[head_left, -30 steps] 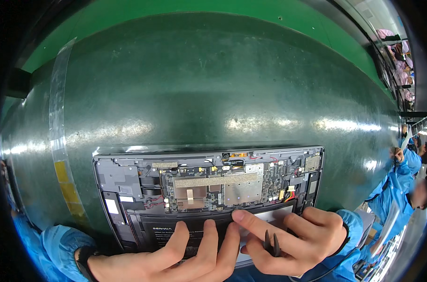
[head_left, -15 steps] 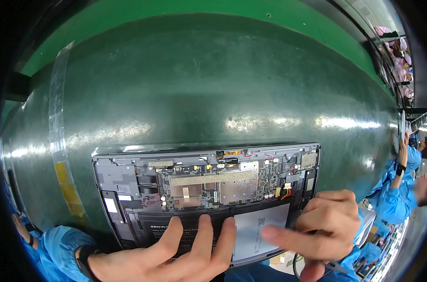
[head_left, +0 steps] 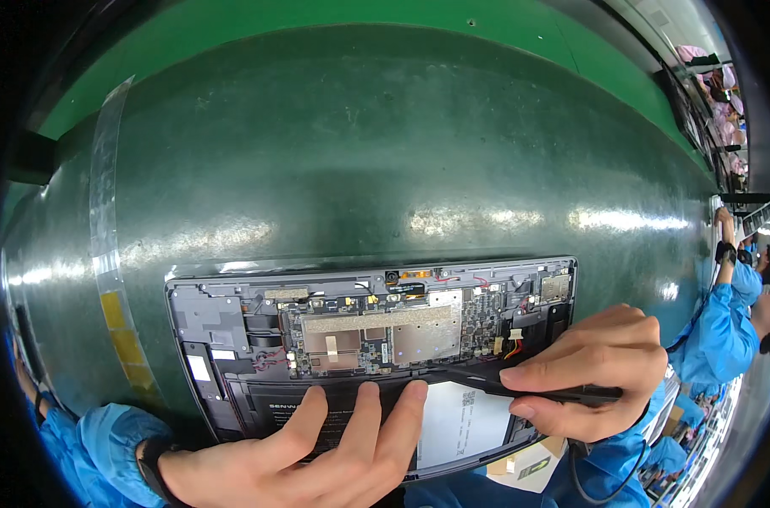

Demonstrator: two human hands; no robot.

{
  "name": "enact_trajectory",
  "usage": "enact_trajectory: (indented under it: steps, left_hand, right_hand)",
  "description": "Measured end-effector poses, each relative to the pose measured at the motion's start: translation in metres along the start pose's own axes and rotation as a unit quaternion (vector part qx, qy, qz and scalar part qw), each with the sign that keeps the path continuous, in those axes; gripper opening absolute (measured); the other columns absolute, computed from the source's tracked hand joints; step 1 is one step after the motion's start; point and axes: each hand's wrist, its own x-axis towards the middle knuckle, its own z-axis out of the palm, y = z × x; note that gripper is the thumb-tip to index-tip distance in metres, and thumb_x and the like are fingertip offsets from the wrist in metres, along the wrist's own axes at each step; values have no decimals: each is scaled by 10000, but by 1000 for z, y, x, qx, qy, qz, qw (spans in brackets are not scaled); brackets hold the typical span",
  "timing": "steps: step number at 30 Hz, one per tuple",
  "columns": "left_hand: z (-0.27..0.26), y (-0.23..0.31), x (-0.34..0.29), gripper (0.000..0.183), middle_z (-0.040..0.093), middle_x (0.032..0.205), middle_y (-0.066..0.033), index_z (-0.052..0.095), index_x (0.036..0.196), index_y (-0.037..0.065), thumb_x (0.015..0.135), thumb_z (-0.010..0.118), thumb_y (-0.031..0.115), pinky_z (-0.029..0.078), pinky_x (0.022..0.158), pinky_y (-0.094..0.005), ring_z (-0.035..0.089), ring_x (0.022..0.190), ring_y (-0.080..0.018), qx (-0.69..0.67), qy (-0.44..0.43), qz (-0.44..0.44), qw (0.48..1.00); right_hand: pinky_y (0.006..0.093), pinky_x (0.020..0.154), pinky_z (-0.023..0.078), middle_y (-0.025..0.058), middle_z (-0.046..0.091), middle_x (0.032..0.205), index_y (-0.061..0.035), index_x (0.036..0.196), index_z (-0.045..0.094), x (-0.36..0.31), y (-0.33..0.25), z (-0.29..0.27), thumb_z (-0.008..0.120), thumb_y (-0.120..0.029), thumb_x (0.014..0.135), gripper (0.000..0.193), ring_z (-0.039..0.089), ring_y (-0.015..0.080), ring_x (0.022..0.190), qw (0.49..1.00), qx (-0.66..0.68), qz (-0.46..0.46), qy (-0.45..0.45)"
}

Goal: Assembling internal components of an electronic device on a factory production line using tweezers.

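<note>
Tablet (head_left: 200, 317) lies face down in the lower middle of the frame, its back cover off and its insides bare, tilted slightly on the green table (head_left: 334, 152). Across its upper half runs the board (head_left: 427, 330), which looks seated; below it sits the black battery (head_left: 283, 400), with a white label (head_left: 453, 423) to the right, toward the bottom of the frame.

The left hand (head_left: 317, 466), at bottom centre, grips nothing: its fingers are spread, and the tips rest along the battery's upper edge. The right hand (head_left: 609, 372), at lower right, pinches dark tweezers (head_left: 478, 379) between thumb and fingers. Their points reach left to the seam between board and battery; whether they touch either part cannot be told.

As far as shows, the main parts already look to be in place: board, battery, and the camera (head_left: 392, 277) at the top edge. Red and yellow wires (head_left: 514, 345) run near the board's lower right, but whether their plug is fully home is too small to judge. The work at the seam seems unfinished, and the cover is not on. A co-worker in blue (head_left: 715, 339) sits at the right edge.
</note>
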Motion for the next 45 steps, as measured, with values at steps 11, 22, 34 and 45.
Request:
enact_trajectory:
  steps: [11, 22, 34, 45]
  left_hand:
    - [-1, 4, 0, 300, 684, 1264, -37, 694, 1079, 156, 922, 498, 321, 448, 952, -382, 591, 1127, -172, -11, 3, -38, 999]
    - [0, 1, -1, 336, 669, 1271, -32, 688, 1144, 128, 913, 511, 297, 473, 931, -387, 591, 1132, -180, -8, -4, -18, 1000]
    - [12, 14, -2, 382, 467, 879, 9, 782, 1142, 206, 955, 524, 417, 437, 770, -336, 430, 752, -149, 4, 61, -67, 996]
    - [7, 13, 5, 375, 449, 858, 13, 771, 1154, 198, 941, 547, 410, 430, 742, -321, 436, 741, -140, -41, 38, -104, 993]
  right_hand:
    - [249, 424, 484, 50, 674, 720, 21, 1034, 740, -1, -8, 11, 721, -6, 724, 311, 639, 147, 517, 974, -216, -59, 27]
    - [274, 457, 335, -53, 519, 603, -72, 1000, 750, -9, -3, 18, 588, -453, 980, 415, 482, 104, 460, 940, -298, -162, -17]
    - [225, 509, 265, -70, 343, 642, -70, 1293, 687, 3, -4, 21, 706, -359, 828, 548, 397, 47, 530, 899, -381, -158, -145]
    - [220, 458, 230, -101, 294, 610, -117, 1046, 802, 1, -7, 20, 775, -297, 809, 299, 346, 44, 483, 884, -385, -266, 4]
